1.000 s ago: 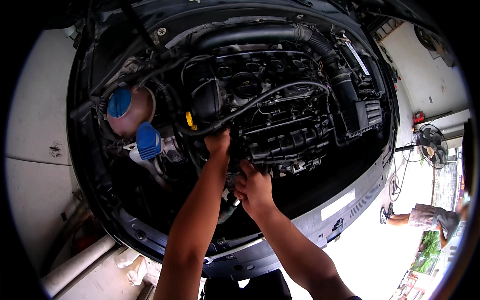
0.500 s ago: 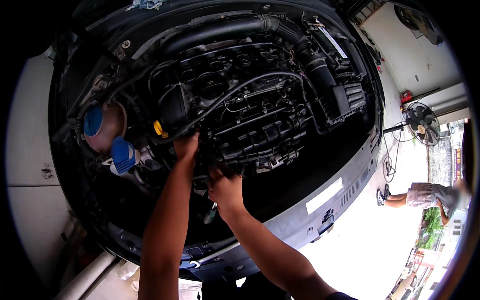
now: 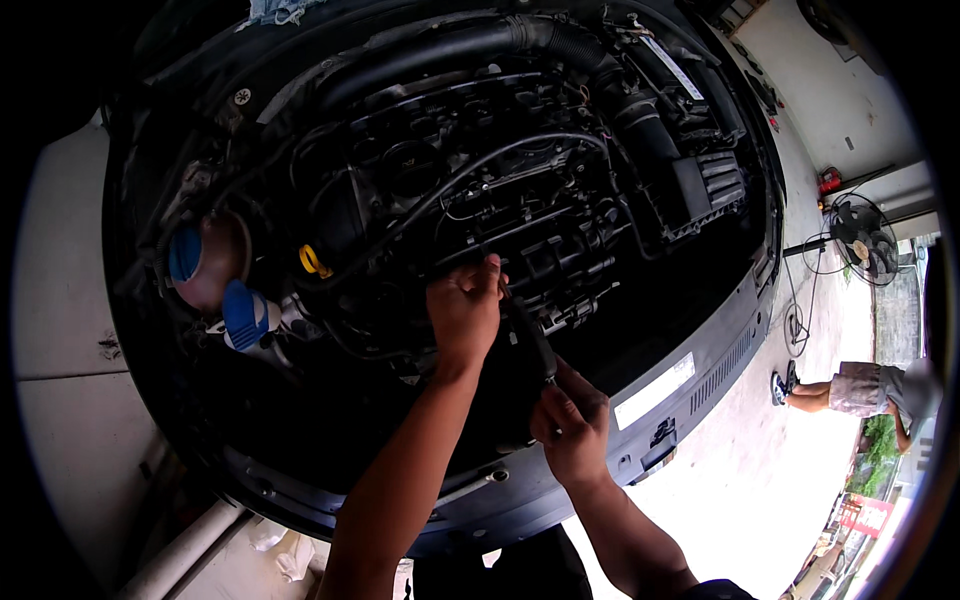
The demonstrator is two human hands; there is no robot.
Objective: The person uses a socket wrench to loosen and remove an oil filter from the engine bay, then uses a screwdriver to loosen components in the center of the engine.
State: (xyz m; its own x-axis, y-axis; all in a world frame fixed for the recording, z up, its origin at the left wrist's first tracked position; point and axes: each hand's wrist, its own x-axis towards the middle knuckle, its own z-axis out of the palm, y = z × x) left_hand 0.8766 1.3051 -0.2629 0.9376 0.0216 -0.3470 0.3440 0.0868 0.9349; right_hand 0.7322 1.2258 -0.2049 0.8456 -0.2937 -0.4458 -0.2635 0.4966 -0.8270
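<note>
Your left hand (image 3: 467, 308) has thumb and fingertips pinched at the far end of a dark rod-like tool (image 3: 530, 338). Your right hand (image 3: 574, 422) curls its fingers around the near end. Tool slants over the engine's (image 3: 575, 255) near side. Wrench (image 3: 468, 488) lies on the near front panel (image 3: 520, 508). Right: fan (image 3: 864, 240), person (image 3: 860, 388). Left: pale wall (image 3: 62, 270).

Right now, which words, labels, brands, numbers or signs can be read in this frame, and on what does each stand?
None is clear enough to quote.
White label on the grey front panel: washed out.
White strip, upper right: too small.
Red sign-like panel, lower right: too blurred.
Round black cap: faint mark, too dim.
Dark tool: no legible marking.
</note>
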